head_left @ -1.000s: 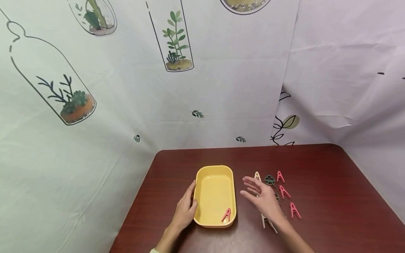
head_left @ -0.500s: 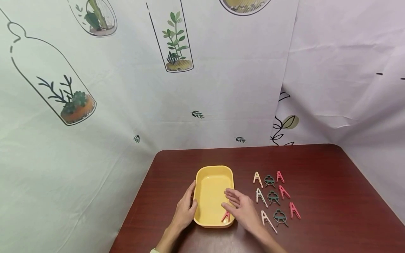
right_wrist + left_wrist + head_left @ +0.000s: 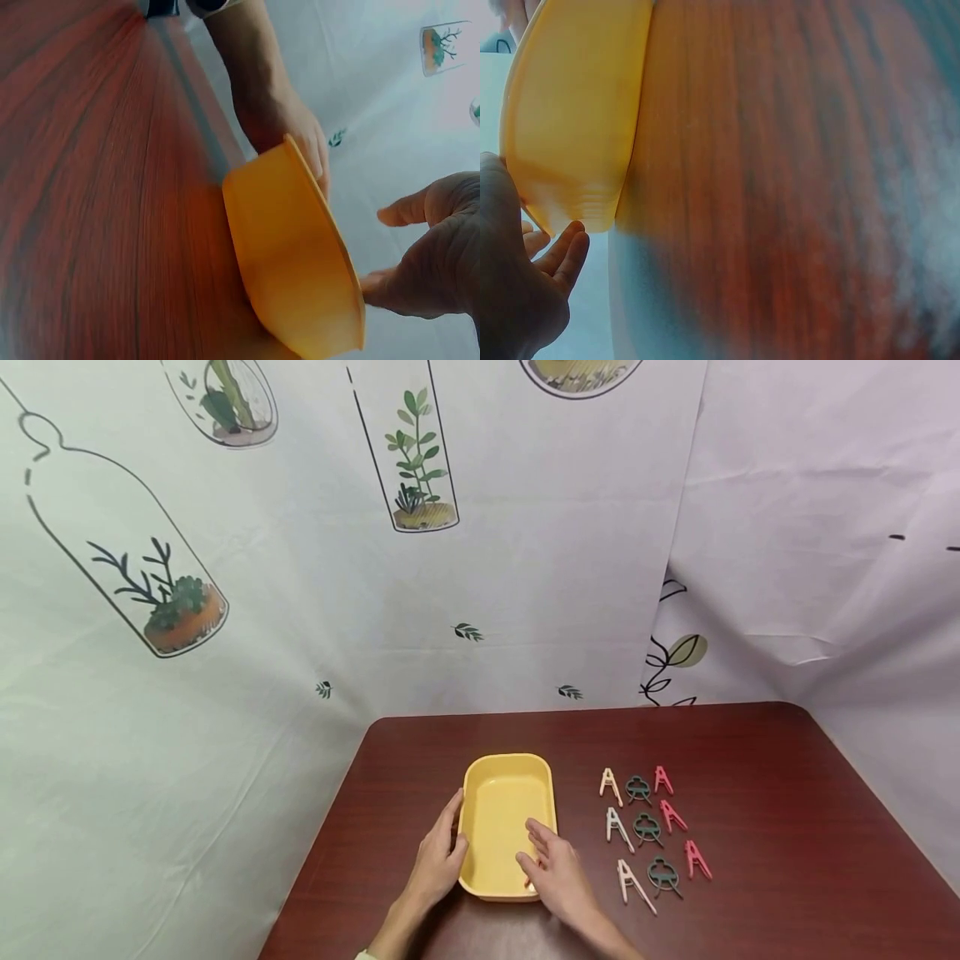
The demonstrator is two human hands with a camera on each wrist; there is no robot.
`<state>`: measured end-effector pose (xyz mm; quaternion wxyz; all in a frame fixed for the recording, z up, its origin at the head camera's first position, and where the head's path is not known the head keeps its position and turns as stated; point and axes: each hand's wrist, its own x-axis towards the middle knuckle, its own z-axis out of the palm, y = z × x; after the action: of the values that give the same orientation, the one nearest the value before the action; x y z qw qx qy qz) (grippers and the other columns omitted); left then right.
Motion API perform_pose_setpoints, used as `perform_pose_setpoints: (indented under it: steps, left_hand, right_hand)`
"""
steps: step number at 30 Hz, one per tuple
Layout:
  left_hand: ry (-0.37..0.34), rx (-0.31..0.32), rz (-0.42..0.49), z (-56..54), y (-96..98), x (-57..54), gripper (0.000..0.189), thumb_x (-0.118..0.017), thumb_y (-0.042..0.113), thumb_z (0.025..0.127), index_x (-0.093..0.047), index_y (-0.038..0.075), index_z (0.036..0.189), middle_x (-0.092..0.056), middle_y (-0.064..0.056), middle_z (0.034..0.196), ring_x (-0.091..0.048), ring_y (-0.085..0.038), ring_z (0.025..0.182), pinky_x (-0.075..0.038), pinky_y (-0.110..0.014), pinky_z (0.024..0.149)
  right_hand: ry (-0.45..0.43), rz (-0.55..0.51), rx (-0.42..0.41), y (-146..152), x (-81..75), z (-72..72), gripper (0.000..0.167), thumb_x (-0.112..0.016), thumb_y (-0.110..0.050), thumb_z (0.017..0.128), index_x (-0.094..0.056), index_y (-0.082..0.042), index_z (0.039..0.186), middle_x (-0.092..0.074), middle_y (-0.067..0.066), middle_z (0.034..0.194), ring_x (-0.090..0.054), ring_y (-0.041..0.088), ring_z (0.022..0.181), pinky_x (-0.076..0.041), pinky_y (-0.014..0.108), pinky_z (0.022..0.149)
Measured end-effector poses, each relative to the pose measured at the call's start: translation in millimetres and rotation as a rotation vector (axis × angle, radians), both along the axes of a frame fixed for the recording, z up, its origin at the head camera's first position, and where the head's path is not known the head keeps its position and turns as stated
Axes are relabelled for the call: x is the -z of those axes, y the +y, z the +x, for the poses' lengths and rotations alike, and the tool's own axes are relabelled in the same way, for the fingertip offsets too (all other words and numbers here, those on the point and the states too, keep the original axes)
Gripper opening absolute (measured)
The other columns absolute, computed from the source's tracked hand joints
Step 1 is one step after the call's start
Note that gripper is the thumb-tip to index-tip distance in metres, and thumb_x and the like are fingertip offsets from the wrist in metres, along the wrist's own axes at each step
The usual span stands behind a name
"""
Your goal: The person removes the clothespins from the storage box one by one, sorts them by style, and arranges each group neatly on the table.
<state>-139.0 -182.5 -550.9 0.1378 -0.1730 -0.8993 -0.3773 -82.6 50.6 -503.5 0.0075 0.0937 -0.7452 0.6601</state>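
Observation:
A yellow rectangular tray [image 3: 504, 827] lies on the dark red table. My left hand [image 3: 437, 856] holds its left side, thumb at the rim and fingers along the outer wall; in the left wrist view the fingers [image 3: 566, 259] touch the tray's outer wall. Over the near right corner is my right hand [image 3: 558, 877], its fingers apart and fairly straight. It largely hides a pink clothespin [image 3: 528, 883] inside the tray. In the right wrist view, my right hand [image 3: 442, 247] reaches over the tray rim, with a gap between thumb and fingers.
To the tray's right lie clips in three columns: pale clothespins [image 3: 617, 829], dark green round clips [image 3: 647, 829] and pink clothespins [image 3: 672, 816]. Behind the table [image 3: 772, 827] hangs a white cloth [image 3: 525, 568] printed with plants.
My right hand has moved left from beside the clips to over the tray's near right corner, covering most of the pink clothespin there. My left hand and the tray have stayed put.

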Motion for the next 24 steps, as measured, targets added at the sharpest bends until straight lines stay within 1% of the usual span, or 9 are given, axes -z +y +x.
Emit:
perform_pose_setpoints:
  steps: [2, 3, 6, 9, 10, 14, 19, 23, 24]
  left_hand:
    - [0.000, -0.001, -0.001, 0.2, 0.0, 0.4, 0.070, -0.058, -0.001, 0.096, -0.041, 0.006, 0.163, -0.052, -0.012, 0.160, -0.069, -0.027, 0.123, -0.056, -0.048, 0.098]
    - [0.000, -0.001, -0.001, 0.2, 0.0, 0.4, 0.070, -0.058, -0.001, 0.096, -0.041, 0.006, 0.163, -0.052, -0.012, 0.160, -0.069, -0.027, 0.123, -0.056, -0.049, 0.099]
    - [0.003, -0.001, 0.001, 0.0, 0.1, 0.4, 0.070, -0.058, -0.001, 0.096, -0.041, 0.007, 0.163, -0.052, -0.011, 0.160, -0.069, -0.027, 0.122, -0.056, -0.049, 0.099]
    - [0.007, 0.001, 0.002, -0.2, 0.2, 0.6, 0.070, -0.058, -0.001, 0.096, -0.041, 0.006, 0.163, -0.053, -0.012, 0.159, -0.069, -0.028, 0.121, -0.056, -0.049, 0.098]
    - [0.008, 0.003, 0.004, -0.2, 0.3, 0.4, 0.070, -0.058, -0.001, 0.095, -0.041, 0.006, 0.163, -0.053, -0.013, 0.159, -0.070, -0.028, 0.120, -0.056, -0.049, 0.097]
    - [0.007, 0.007, 0.010, -0.4, 0.4, 0.3, 0.070, -0.057, -0.002, 0.095, -0.041, 0.006, 0.163, -0.053, -0.015, 0.158, -0.070, -0.028, 0.119, -0.057, -0.047, 0.096]
    - [0.003, 0.005, 0.010, -0.4, 0.6, 0.3, 0.070, -0.058, -0.002, 0.095, -0.041, 0.006, 0.163, -0.053, -0.014, 0.159, -0.070, -0.028, 0.120, -0.056, -0.048, 0.097]
    - [-0.007, 0.002, 0.008, -0.2, 0.5, 0.5, 0.070, -0.057, -0.002, 0.095, -0.041, 0.007, 0.163, -0.052, -0.013, 0.159, -0.069, -0.027, 0.121, -0.056, -0.048, 0.098]
    - [-0.008, 0.002, 0.007, -0.2, 0.5, 0.6, 0.070, -0.058, -0.002, 0.096, -0.041, 0.007, 0.163, -0.052, -0.013, 0.159, -0.069, -0.026, 0.121, -0.056, -0.047, 0.097]
  right_hand:
    - [0.006, 0.040, 0.024, -3.9, -0.4, 0.2, 0.061, -0.072, 0.001, 0.095, -0.045, 0.024, 0.145, -0.050, 0.045, 0.144, -0.050, 0.056, 0.136, -0.055, 0.047, 0.098]
    - [0.001, 0.062, 0.036, -5.9, -0.8, 0.1, 0.062, -0.072, 0.000, 0.095, -0.044, 0.024, 0.145, -0.050, 0.045, 0.144, -0.058, 0.054, 0.128, -0.058, 0.046, 0.091]
    - [-0.031, 0.104, 0.067, -12.1, -3.6, 0.3, 0.068, -0.074, -0.004, 0.094, -0.042, 0.023, 0.148, -0.047, 0.043, 0.148, -0.056, 0.053, 0.131, -0.054, 0.051, 0.098]
    - [-0.099, 0.057, 0.075, -18.4, -6.7, 1.0, 0.076, -0.075, -0.006, 0.094, -0.035, 0.023, 0.152, -0.037, 0.043, 0.156, -0.043, 0.055, 0.141, -0.036, 0.064, 0.114]
    - [-0.112, 0.041, 0.081, -20.4, -7.8, 1.0, 0.079, -0.075, -0.006, 0.093, -0.032, 0.023, 0.153, -0.034, 0.043, 0.158, -0.030, 0.057, 0.149, -0.026, 0.068, 0.118]
    - [-0.176, -0.033, 0.121, -27.7, -9.0, -0.2, 0.087, -0.075, -0.005, 0.092, -0.023, 0.023, 0.156, -0.022, 0.044, 0.162, -0.018, 0.058, 0.153, -0.017, 0.070, 0.120]
    - [-0.241, -0.107, 0.186, -33.5, -6.7, -5.7, 0.090, -0.073, -0.001, 0.090, -0.018, 0.022, 0.158, -0.017, 0.043, 0.165, -0.014, 0.056, 0.154, -0.015, 0.068, 0.122]
    - [-0.267, -0.157, 0.189, -35.6, -4.1, -11.0, 0.088, -0.070, 0.001, 0.091, -0.017, 0.023, 0.157, -0.015, 0.043, 0.165, -0.014, 0.056, 0.154, -0.017, 0.067, 0.122]
    - [-0.272, -0.160, 0.186, -35.8, -3.3, -12.0, 0.088, -0.069, 0.000, 0.091, -0.017, 0.022, 0.158, -0.016, 0.043, 0.165, -0.032, 0.056, 0.148, -0.030, 0.062, 0.120]
